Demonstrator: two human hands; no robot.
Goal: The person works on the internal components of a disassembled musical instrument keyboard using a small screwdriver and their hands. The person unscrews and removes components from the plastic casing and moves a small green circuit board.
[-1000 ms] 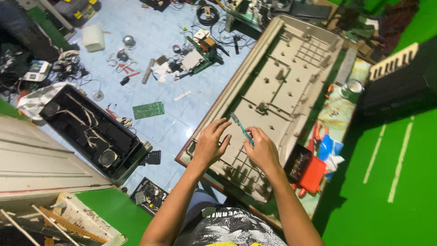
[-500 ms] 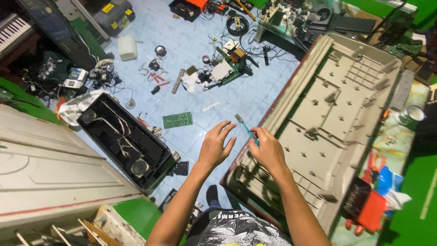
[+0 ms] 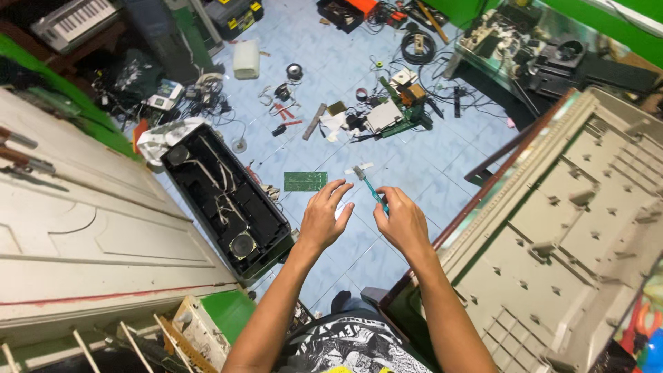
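I see my right hand (image 3: 404, 222) with fingers (image 3: 384, 211) pinched on a teal toothbrush (image 3: 370, 186), bristles pointing away. My left hand (image 3: 324, 217) hovers beside it, fingers spread, grasping nothing. Below lies blue tiled floor (image 3: 414, 173); right, a grey plastic casing (image 3: 587, 228); left, a black speaker housing (image 3: 224, 197).

A white plastic jerrycan-shaped container (image 3: 246, 59) stands on the blue tiled floor (image 3: 414, 173) at upper left; any labels or screens are too small to tell
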